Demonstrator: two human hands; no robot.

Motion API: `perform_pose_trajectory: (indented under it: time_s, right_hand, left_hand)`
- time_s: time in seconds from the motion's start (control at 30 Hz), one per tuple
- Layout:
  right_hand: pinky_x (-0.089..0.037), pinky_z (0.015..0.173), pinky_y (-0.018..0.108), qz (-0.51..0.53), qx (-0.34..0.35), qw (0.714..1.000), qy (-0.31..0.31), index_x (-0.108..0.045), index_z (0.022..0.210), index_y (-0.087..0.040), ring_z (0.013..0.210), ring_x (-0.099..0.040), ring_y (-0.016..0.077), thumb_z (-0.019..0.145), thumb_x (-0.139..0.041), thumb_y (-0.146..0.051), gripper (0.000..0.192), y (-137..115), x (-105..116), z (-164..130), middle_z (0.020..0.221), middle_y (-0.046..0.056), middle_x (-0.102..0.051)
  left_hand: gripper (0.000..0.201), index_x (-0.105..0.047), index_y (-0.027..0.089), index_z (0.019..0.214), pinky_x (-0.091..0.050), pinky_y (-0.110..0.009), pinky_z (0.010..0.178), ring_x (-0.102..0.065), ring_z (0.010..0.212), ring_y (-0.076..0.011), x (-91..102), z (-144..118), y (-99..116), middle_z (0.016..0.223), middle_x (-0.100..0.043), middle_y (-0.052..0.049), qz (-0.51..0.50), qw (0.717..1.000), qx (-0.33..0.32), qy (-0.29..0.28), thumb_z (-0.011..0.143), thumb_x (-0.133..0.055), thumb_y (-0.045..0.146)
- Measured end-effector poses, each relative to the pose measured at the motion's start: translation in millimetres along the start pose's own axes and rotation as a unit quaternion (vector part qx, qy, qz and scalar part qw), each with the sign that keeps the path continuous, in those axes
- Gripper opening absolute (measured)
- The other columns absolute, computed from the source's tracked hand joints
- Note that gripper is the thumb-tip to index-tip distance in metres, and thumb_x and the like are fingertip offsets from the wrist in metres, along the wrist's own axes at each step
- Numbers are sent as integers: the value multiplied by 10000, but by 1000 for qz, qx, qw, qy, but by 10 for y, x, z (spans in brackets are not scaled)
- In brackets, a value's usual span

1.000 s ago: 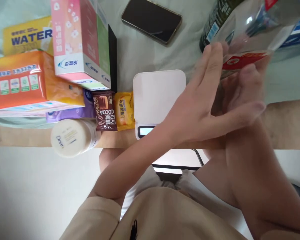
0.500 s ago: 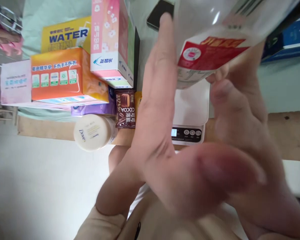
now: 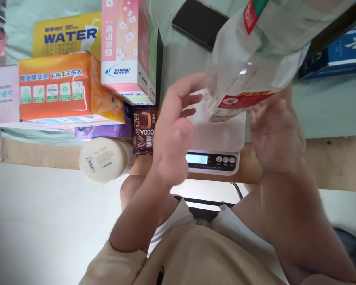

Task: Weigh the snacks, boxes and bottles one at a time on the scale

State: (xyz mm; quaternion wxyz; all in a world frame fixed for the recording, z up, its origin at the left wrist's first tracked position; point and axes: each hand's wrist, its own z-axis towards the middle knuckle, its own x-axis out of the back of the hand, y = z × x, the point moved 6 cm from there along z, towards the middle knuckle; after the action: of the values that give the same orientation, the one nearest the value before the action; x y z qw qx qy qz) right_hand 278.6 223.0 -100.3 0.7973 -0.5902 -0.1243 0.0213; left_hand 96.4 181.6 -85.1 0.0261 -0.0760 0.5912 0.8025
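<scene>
A large clear plastic bottle with a red label stands tilted in view on the white kitchen scale, whose display is lit. My left hand hovers just left of the bottle with its fingers spread, holding nothing. My right hand is at the bottle's lower right with loose fingers, its fingertips close to the red label. I cannot tell whether they touch it.
Left of the scale lie a cocoa snack pack, a purple pack, a Dove jar, an orange tissue pack, a yellow WATER box and a pink box. A black phone and a blue box lie behind.
The bottle, held up close between both hands, has come down onto the scale. Both hands have loosened and drawn away from it, and the display has lit up.
</scene>
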Motion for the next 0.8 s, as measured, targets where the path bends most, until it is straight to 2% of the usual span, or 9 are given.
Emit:
perform_pose_trajectory:
  time_s: [0.07, 0.1, 0.2, 0.27, 0.33, 0.47, 0.63, 0.73, 0.8]
  right_hand:
    - [-339, 1414, 531, 37, 11, 999, -1, -515, 1543, -489, 1639, -435, 194, 957, -494, -798, 663, 46, 63, -12, 1655, -110, -504]
    - [-358, 1398, 546, 39, 3, 999, 30, -541, 1530, -460, 1586, -506, 208, 955, -499, -791, 665, 88, 136, -36, 1595, -71, -562]
    - [-551, 1202, 512, 15, -24, 988, 151, -673, 1379, -362, 1223, -727, 191, 941, -527, -721, 584, 202, 382, -179, 1268, 7, -709]
    - [-617, 998, 429, 18, -12, 981, 194, -733, 1232, -317, 1004, -744, 160, 920, -575, -684, 506, 228, 486, -281, 1083, 15, -723]
    - [-599, 844, 363, 22, -1, 975, 219, -755, 1133, -274, 883, -731, 147, 889, -626, -705, 511, 235, 548, -359, 972, 21, -718]
    - [-546, 727, 315, 23, 8, 968, 250, -772, 1051, -241, 783, -713, 138, 840, -688, -738, 546, 218, 579, -428, 879, 18, -708]
    - [-565, 719, 323, 30, 4, 969, 245, -775, 1041, -261, 766, -705, 132, 841, -701, -731, 517, 182, 492, -443, 878, 3, -710]
    - [-570, 729, 316, 32, -4, 971, 238, -776, 1043, -261, 783, -705, 130, 840, -711, -737, 522, 157, 463, -468, 886, 3, -707]
    - [-564, 728, 309, 35, -8, 970, 239, -776, 1046, -253, 780, -701, 126, 851, -710, -721, 511, 144, 462, -482, 886, 5, -706]
  left_hand:
    - [476, -792, 310, 1174, -602, -371, 916, -725, 1077, -234, 154, 44, -100, 1167, -774, -44, 5, 998, -7, 62, 890, -733, 687]
    - [400, -804, 297, 1102, -583, -358, 824, -713, 947, -210, 212, 58, -119, 1018, -764, -41, 10, 996, -19, 88, 911, -741, 643]
    - [275, -767, 269, 883, -419, -329, 567, -533, 584, -135, 283, 82, -101, 656, -578, 4, 28, 989, -55, 132, 1030, -672, 481]
    - [267, -743, 266, 876, -317, -325, 482, -428, 484, -105, 276, 95, -59, 625, -538, 22, 48, 985, -86, 144, 1062, -634, 423]
    - [150, -748, 265, 946, -307, -315, 483, -445, 509, -91, 247, 109, -22, 726, -589, 16, 65, 982, -114, 138, 1049, -647, 305]
    - [212, -681, 220, 759, -329, -315, 578, -474, 638, -111, 241, 102, 45, 752, -548, -7, 65, 981, -139, 122, 895, -694, 58]
    - [368, -635, 212, 685, -219, -338, 471, -356, 478, -104, 231, 68, 113, 556, -446, 16, 66, 985, -124, 97, 1051, -619, 241]
    - [443, -661, 218, 716, -304, -336, 484, -364, 481, -101, 236, 87, 114, 557, -469, 17, 107, 979, -127, 114, 1114, -544, 374]
    - [361, -702, 238, 817, -357, -317, 469, -399, 477, -88, 238, 125, 91, 622, -569, 26, 112, 978, -145, 102, 1090, -581, 441]
